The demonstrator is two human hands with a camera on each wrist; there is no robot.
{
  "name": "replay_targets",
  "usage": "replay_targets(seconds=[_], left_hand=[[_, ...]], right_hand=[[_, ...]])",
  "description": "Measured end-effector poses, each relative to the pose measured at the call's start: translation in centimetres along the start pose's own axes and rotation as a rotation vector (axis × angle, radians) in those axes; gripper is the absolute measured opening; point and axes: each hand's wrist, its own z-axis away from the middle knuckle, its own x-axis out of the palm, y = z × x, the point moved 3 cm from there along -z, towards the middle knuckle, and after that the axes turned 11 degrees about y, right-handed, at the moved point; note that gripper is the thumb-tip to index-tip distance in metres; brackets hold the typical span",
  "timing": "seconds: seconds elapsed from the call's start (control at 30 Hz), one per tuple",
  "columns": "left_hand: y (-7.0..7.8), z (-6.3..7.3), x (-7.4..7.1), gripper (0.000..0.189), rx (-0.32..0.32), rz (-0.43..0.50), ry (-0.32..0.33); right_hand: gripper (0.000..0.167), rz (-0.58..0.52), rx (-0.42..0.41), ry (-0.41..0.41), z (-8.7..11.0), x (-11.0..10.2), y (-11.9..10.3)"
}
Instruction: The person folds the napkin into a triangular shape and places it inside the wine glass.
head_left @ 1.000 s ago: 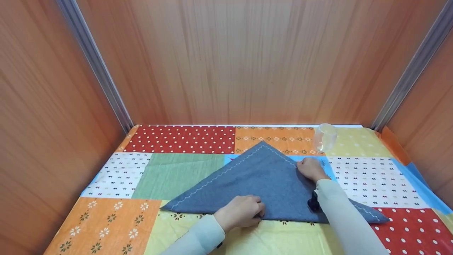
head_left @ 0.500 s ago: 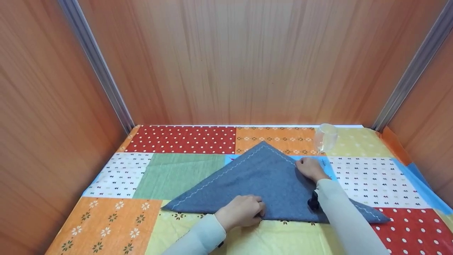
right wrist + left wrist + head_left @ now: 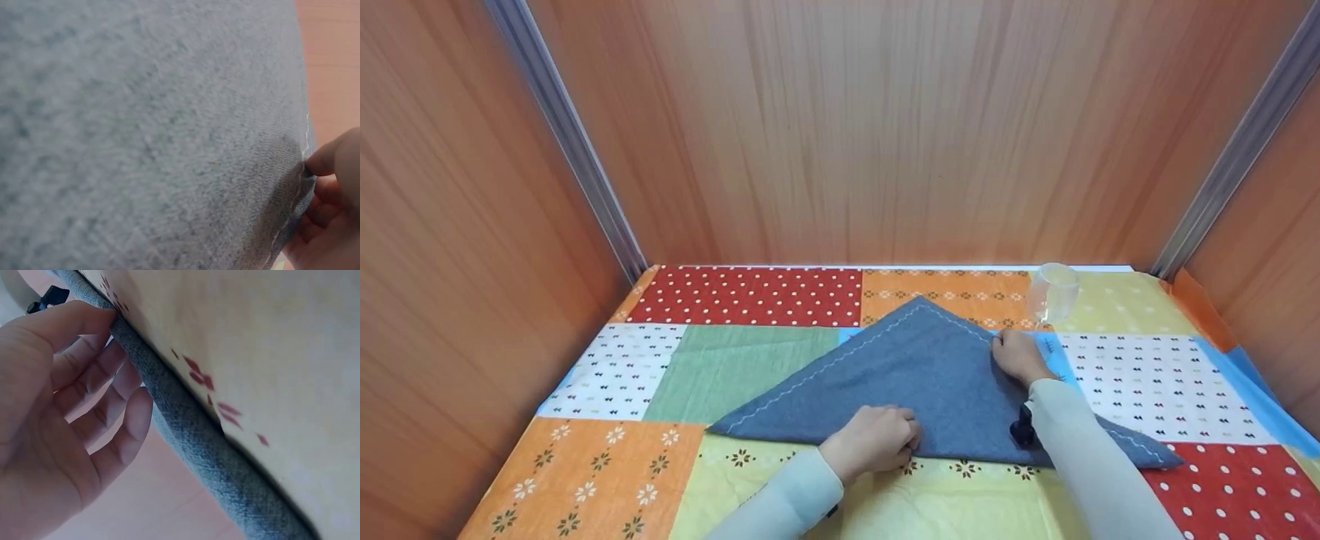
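A grey-blue cloth, folded into a triangle with white stitching near its slanted edges, lies on the patchwork tablecloth with its peak pointing away from me. At the middle of its long near edge, my left hand pinches the fold. The left wrist view shows thumb and fingers of that hand at the folded rim of the cloth. My right hand pinches the right slanted edge, part way below the peak. In the right wrist view, its thumb and fingers grip the stitched hem, and cloth fills most of the picture.
A clear cup stands near the back right of the table, beyond my right hand. Wood-grain panels enclose the back and both sides. The patchwork tablecloth extends around the cloth.
The cloth's near edge and left corner have shifted slightly away from me, together with my left hand. My right hand keeps its hold on the slanted edge, almost unmoved.
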Motion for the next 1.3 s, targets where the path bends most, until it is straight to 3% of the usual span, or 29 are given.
replay_targets(seconds=[0.33,0.6,0.77,1.0,1.3], left_hand=[[-2.2,-0.3,0.2,0.006,-0.091,-0.065,0.068],[-5.1,-0.5,0.6,0.005,-0.178,-0.077,0.124],[-6.4,-0.3,0.6,0.005,-0.215,-0.056,0.163],[-6.3,-0.3,0.6,0.006,-0.263,0.018,0.112],[-6.8,-0.6,0.5,0.008,-0.290,0.076,0.116]], right_hand=[[0.030,0.029,0.018,0.161,0.0,-0.5,-0.2],[0.029,0.091,0.001,0.237,0.0,-0.8,0.2],[0.034,0.045,0.029,0.196,0.0,-0.5,0.9],[0.029,0.016,0.062,0.119,0.2,-0.8,1.6],[0.022,0.040,0.089,0.097,0.5,-1.2,1.6]])
